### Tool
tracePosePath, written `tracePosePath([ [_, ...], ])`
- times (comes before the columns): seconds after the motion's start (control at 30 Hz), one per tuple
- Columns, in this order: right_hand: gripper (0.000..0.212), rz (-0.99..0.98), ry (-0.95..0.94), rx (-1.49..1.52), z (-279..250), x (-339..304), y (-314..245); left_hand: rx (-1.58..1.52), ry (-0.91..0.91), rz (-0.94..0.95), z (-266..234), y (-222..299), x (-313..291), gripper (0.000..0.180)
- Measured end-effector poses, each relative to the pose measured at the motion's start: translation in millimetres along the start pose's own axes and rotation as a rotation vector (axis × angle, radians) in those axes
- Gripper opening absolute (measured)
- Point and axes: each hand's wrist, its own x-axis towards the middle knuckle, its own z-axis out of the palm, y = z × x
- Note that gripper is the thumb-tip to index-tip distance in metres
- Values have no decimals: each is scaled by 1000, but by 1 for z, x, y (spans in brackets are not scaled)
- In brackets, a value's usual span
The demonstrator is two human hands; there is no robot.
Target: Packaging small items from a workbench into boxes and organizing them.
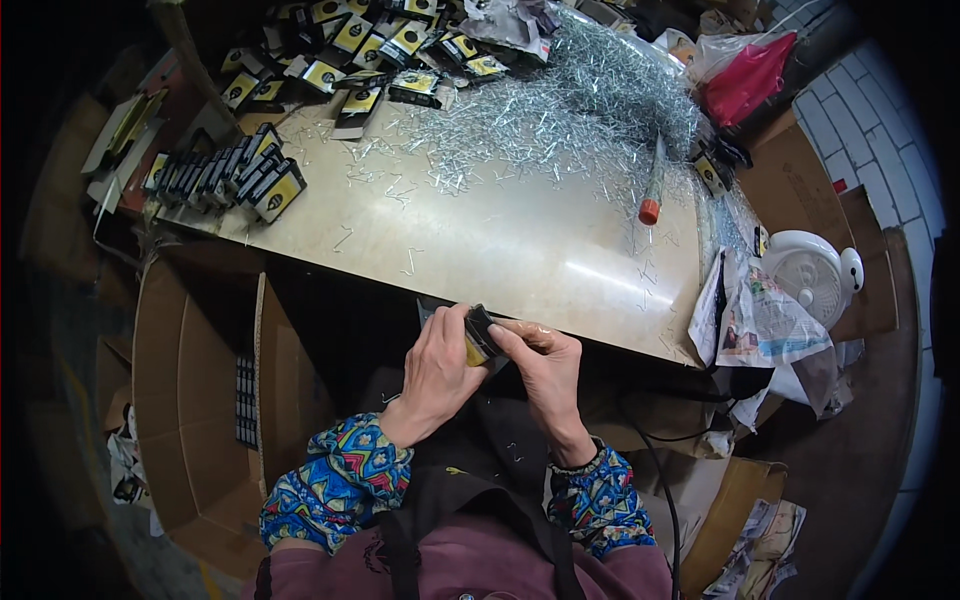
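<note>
A small black-and-yellow carton (478,330) is held between my hands in front of my lap, just off the table's near edge. My left hand (436,365) wraps round its side, with the fingers over the top. My right hand (546,372) closes on its right end, the thumb pressed at the black end of the box. The right fingertips are partly hidden behind it, and I cannot see inside the carton. Patterned blue sleeves cover both forearms.
Bent metal wire pieces (560,120) lie heaped on the table (450,250), with loose cartons (350,35) behind. Rows of cartons (230,175) stand at the left corner. A red-capped tube (649,211), a white fan (805,278) and an open cardboard box (185,400) surround the workplace.
</note>
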Motion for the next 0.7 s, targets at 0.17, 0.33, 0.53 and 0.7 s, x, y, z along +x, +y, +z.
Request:
tracePosePath([
  [0.17, 18, -318, 101, -402, 13, -11, 6, -7, 20, -30, 5, -1, -2, 55],
  [0.33, 22, -723, 46, -638, 15, -10, 12, -98, -11, -141, 8, -8, -3, 53],
  [0.53, 20, -860, 42, -797, -17, 14, 1, -91, -8, -31, -6, 5, 9, 60],
  [0.7, 30, -904, 127, -950, -46, 56, -12, -55, 114, 70, -17, -7, 23, 53],
])
